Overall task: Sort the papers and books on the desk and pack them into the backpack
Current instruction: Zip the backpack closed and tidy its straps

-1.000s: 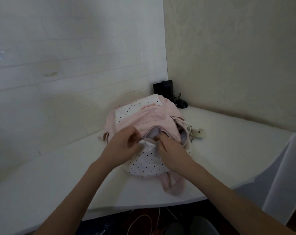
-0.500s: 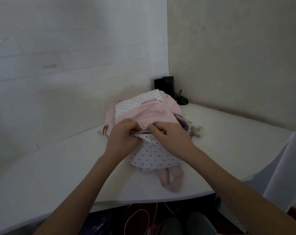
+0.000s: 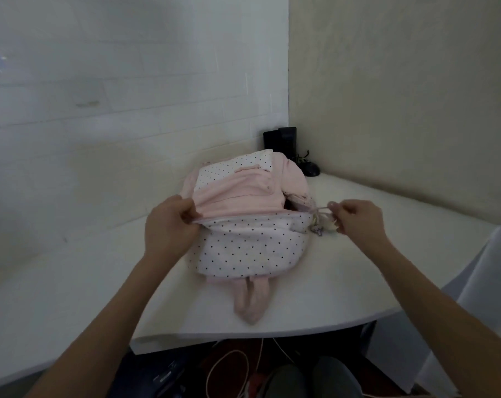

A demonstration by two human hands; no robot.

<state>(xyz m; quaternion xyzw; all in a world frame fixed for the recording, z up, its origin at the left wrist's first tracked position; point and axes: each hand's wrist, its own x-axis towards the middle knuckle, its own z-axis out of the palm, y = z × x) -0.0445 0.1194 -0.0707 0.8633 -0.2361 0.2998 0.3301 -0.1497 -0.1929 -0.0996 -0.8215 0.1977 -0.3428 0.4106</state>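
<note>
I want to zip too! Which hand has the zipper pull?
The right hand pinches the pull by the backpack's side; the left hand just grips pink fabric.

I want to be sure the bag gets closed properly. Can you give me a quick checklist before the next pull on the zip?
1. Left hand grips the pink backpack fabric at the seam: ok.
2. Right hand pinches the zipper pull: ok.
3. Zip fully closed: not ok, a dark gap shows near the right end.
4. Papers and books inside: cannot tell.
5. Backpack lies flat on the desk: ok.
</note>
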